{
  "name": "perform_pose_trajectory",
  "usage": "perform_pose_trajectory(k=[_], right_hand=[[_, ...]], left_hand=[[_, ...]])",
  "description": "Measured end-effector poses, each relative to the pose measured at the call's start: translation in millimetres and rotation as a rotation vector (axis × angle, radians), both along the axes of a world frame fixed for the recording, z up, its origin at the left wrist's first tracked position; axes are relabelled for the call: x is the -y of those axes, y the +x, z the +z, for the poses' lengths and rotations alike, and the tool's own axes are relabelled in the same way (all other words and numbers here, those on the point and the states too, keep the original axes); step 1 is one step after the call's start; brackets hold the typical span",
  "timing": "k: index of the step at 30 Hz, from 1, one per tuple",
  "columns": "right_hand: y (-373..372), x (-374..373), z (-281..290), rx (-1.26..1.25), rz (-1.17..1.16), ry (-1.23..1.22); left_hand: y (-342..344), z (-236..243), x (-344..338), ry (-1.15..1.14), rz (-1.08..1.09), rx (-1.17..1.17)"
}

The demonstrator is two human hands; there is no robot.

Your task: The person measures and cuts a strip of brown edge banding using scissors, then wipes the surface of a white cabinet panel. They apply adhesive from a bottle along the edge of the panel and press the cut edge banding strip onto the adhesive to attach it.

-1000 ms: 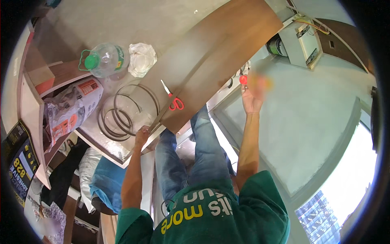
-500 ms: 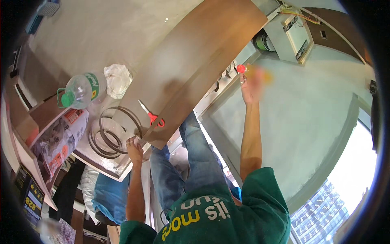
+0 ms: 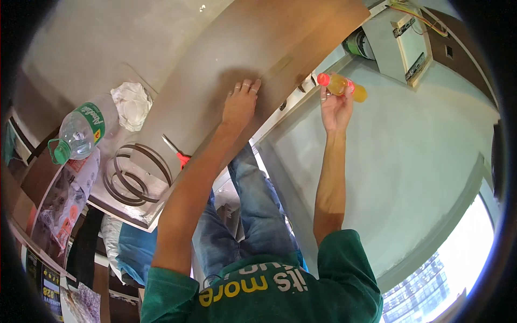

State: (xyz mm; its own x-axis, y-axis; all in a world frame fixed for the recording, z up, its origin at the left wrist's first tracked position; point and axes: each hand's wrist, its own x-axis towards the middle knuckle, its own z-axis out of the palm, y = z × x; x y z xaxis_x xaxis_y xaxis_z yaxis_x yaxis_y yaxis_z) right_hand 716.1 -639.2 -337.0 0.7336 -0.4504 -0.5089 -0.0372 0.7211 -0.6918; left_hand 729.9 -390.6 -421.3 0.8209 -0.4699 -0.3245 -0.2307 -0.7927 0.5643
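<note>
My left hand (image 3: 240, 106) lies on a long brown board (image 3: 285, 37), fingers slightly apart, with nothing visible in it. Red-handled scissors (image 3: 183, 160) lie left of my forearm, their handles partly hidden by it. Coiled dark edging strips (image 3: 139, 200) rest farther left. My right hand (image 3: 335, 112), raised off the board's right side, holds a small bottle (image 3: 360, 92) of orange-yellow liquid with a red cap, tilted on its side.
A large clear jug (image 3: 78, 134) and crumpled white cloth (image 3: 131, 106) are at left, above a printed plastic bag (image 3: 70, 199). An open pale box (image 3: 385, 54) with hinges and a bucket (image 3: 358, 46) sit upper right. A bright window (image 3: 458, 247) is at lower right.
My left hand has moved up from the board's lower corner and the strips onto the board's middle. My right hand still holds the bottle, raised slightly higher.
</note>
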Motion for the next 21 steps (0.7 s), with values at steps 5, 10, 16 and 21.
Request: perform_pose_trajectory(k=[5, 10, 16, 21], right_hand=[[4.9, 13.3, -16.7, -0.017, 0.018, -0.011], [10.3, 21.4, -25.9, -0.019, 0.037, -0.055], [19.6, 23.5, -32.2, -0.053, 0.09, -0.258], [21.1, 29.5, -35.0, -0.068, 0.09, -0.217]], left_hand=[[-2.5, -12.0, 16.1, 0.096, -0.16, 0.072], [-7.9, -13.5, 33.8, 0.069, -0.202, 0.059], [-0.7, -8.7, 49.3, 0.067, -0.165, 0.075], [16.2, -15.1, 59.5, 0.097, -0.228, 0.086]])
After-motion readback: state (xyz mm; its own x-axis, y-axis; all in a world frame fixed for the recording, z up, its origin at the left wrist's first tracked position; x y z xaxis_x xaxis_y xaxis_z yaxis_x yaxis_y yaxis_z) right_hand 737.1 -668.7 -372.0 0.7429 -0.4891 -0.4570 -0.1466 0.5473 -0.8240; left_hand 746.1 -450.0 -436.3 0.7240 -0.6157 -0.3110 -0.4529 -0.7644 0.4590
